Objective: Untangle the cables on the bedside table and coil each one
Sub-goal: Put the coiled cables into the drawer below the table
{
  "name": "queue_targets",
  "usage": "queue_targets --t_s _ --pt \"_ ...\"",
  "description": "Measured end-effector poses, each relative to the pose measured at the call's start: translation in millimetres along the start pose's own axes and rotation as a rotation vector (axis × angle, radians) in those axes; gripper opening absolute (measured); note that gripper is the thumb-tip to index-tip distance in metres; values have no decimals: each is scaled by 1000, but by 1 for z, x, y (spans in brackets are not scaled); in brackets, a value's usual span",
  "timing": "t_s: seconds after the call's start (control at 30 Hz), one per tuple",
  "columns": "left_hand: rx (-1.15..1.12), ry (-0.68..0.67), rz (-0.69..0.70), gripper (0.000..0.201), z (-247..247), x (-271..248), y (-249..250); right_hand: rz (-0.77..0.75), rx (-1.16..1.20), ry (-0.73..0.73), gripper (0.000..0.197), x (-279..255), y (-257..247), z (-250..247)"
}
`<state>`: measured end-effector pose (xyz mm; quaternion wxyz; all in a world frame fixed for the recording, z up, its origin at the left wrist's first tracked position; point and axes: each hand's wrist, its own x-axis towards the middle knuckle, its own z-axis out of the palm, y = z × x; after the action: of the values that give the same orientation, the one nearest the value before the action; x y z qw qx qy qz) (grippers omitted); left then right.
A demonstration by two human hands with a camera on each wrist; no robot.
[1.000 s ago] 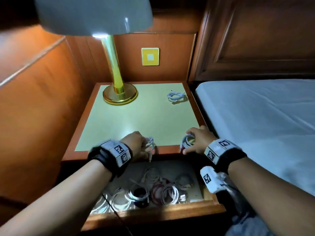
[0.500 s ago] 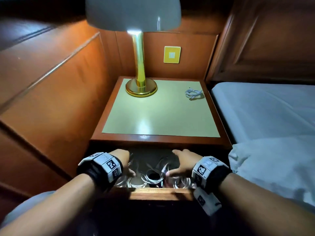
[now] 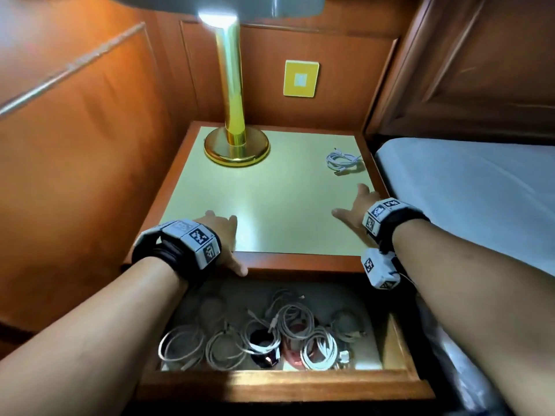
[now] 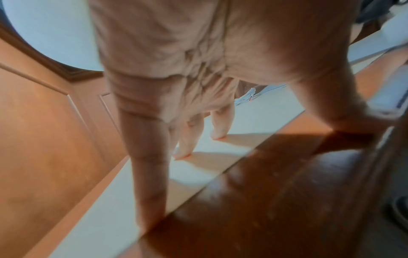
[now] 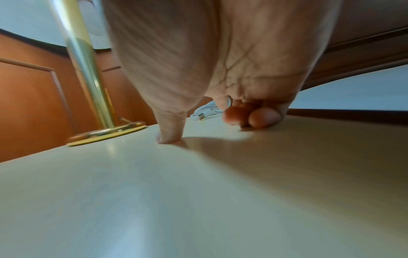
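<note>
- Both hands have come up out of the open drawer and hold nothing: the left hand lies flat at the counter's near edge, the right hand spread with fingertips down.
- One white cable sits loosely coiled at the far right, just beyond the right hand.
- Coiled cables fill the drawer (mostly done, I'd judge); that last one seems next.

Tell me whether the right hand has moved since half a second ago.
Yes. The right hand was down in the open drawer among the cables; now it is up on the tabletop, near the right edge, short of the white cable.
</note>
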<state>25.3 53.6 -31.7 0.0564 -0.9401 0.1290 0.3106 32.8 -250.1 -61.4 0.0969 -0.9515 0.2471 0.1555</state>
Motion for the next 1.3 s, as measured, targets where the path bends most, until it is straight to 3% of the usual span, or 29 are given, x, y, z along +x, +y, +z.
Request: queue_targets --t_s 0.2,0.33,0.43,0.47,0.57,0.6,0.8,0.9,0.97,1.07,1.13,1.2,1.3 --pt "62 -51 -35 120 -7 17 6 -87 83 47 122 60 -25 -22" --pt "68 -50 -39 132 -5 22 3 -170 17 56 97 80 -29 -32" --pt "55 -50 -36 133 -5 21 2 -105 74 20 91 75 -33 -30" --pt "51 -45 -29 131 -5 19 3 -120 104 17 81 69 -32 -27" --pt "20 -8 12 117 -4 12 3 -187 119 25 31 42 -21 -15" --pt "0 7 27 111 -1 8 2 -191 115 18 26 27 -17 -11" --pt "-72 202 91 71 55 -24 -8 -318 104 -123 28 -90 -3 19" --pt "-109 248 108 68 84 -48 -10 -446 67 -248 37 -146 6 45" --pt "-219 268 158 67 100 -72 -9 -499 92 -250 26 -177 13 64" --pt "-294 258 211 60 126 -103 1 -480 99 -215 33 -205 16 86" --pt "-237 207 203 64 143 -111 7 -421 74 -231 47 -215 18 98" --pt "-174 154 158 82 155 -115 11 -368 33 -239 55 -222 25 107" --pt "-107 142 133 103 165 -118 14 -361 -28 -227 28 -231 34 110"
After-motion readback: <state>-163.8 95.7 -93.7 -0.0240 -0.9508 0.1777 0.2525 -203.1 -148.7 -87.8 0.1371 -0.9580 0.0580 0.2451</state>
